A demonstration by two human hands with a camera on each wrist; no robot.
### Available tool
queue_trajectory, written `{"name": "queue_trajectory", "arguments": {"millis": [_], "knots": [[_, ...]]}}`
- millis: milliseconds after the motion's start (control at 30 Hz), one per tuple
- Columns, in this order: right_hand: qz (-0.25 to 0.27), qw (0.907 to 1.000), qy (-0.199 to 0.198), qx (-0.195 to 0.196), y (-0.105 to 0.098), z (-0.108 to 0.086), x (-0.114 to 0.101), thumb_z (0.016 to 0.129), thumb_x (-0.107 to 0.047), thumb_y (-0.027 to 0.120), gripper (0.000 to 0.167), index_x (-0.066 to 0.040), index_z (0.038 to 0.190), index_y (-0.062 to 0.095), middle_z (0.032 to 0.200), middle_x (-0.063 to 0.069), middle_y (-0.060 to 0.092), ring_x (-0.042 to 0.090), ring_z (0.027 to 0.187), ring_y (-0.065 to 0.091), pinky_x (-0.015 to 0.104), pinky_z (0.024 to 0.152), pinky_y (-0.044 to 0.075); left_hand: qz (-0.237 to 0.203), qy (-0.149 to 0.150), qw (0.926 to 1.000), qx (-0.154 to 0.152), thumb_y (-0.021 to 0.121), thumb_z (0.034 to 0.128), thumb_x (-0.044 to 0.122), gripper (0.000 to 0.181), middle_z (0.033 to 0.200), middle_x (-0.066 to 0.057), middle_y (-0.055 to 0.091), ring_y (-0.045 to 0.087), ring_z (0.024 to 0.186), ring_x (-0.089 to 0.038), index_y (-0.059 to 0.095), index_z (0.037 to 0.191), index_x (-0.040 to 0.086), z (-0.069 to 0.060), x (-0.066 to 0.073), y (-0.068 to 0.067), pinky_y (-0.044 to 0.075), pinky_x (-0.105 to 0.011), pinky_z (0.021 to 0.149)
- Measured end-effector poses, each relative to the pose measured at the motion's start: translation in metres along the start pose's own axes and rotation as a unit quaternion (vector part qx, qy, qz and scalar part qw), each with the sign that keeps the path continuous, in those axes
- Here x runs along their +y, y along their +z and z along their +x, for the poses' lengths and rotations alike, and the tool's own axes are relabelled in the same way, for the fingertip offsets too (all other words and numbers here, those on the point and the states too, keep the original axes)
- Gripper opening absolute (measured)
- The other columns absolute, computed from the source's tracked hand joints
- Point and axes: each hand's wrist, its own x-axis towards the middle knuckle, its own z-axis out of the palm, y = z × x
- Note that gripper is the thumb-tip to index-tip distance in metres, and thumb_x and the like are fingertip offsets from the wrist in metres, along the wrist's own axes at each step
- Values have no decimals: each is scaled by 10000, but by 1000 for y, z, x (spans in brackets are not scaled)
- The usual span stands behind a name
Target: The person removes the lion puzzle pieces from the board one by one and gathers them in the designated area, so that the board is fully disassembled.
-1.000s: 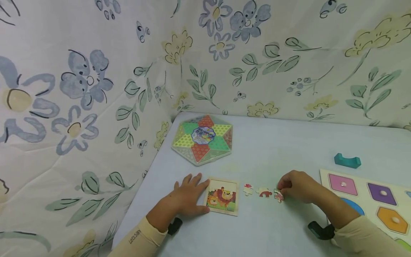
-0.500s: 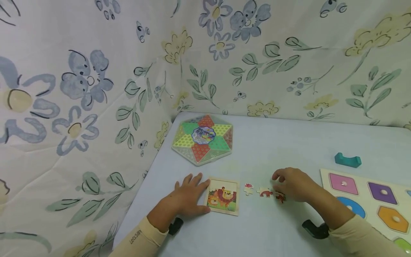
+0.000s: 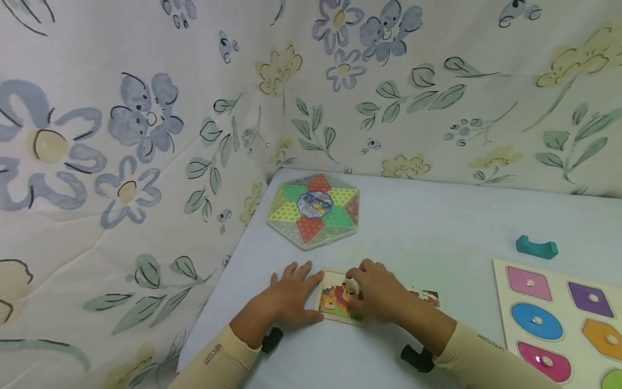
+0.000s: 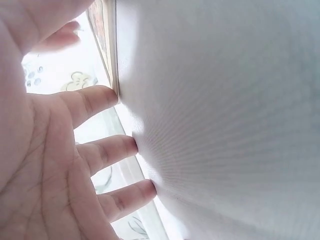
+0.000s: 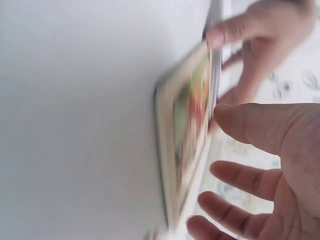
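Note:
A small wooden jigsaw board [image 3: 333, 277] with a lion picture lies on the white table. My left hand [image 3: 293, 298] rests at its left edge, fingers spread, and in the left wrist view the index fingertip [image 4: 111, 95] touches the frame's side. Over the board's right part hovers my right hand [image 3: 381, 292], hiding some of the picture. In the right wrist view its thumb [image 5: 250, 125] and fingers are apart, with nothing seen between them. Loose jigsaw pieces [image 3: 430, 297] lie right of the board, partly behind the right wrist.
A hexagonal Chinese checkers board [image 3: 313, 210] lies toward the back left. On the right are a shape-knob puzzle board [image 3: 527, 300] and a teal curved block [image 3: 536, 247]. Floral fabric [image 3: 272, 124] hangs along the back and left edges.
My right hand has left the loose jigsaw pieces and moved left over the lion board. The left hand keeps its place at the board's edge. The head view has shifted slightly.

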Motion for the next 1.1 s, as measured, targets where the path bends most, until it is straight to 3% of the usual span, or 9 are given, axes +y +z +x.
{"name": "queue_trajectory", "arguments": {"millis": [133, 267, 900, 1100], "knots": [[282, 9990, -356, 2, 14, 14, -18, 867, -304, 792, 377, -119, 1180, 689, 1080, 73, 587, 227, 906, 518, 404, 763, 479, 70, 19, 10000, -17, 707, 861, 648, 907, 1703, -54, 228, 190, 1545, -431, 324, 1614, 318, 2, -1, 1, 257, -770, 1111], [446, 9979, -464, 22, 21, 21, -27, 892, -300, 780, 343, -94, 1145, 676, 1056, 70, 572, 212, 881, 497, 382, 735, 457, 95, 60, 9999, -44, 696, 862, 661, 909, 1704, -52, 222, 191, 1545, -427, 310, 1616, 331, 3, -1, 2, 267, -768, 1106], [779, 9963, -276, 229, 25, 25, -35, 858, -261, 840, 328, -101, 1056, 633, 991, 17, 600, 201, 892, 490, 377, 770, 462, 159, 22, 9999, 7, 708, 850, 661, 909, 1700, -49, 232, 200, 1542, -421, 337, 1608, 322, 1, -2, 2, 276, -766, 1103], [1000, 9946, -203, 180, 26, 28, -33, 852, -222, 846, 385, -83, 1159, 660, 983, 7, 601, 191, 917, 531, 381, 809, 493, 83, -3, 10000, -30, 706, 859, 653, 914, 1706, -41, 219, 177, 1552, -418, 295, 1619, 353, 0, -2, 1, 254, -766, 1116]]}}
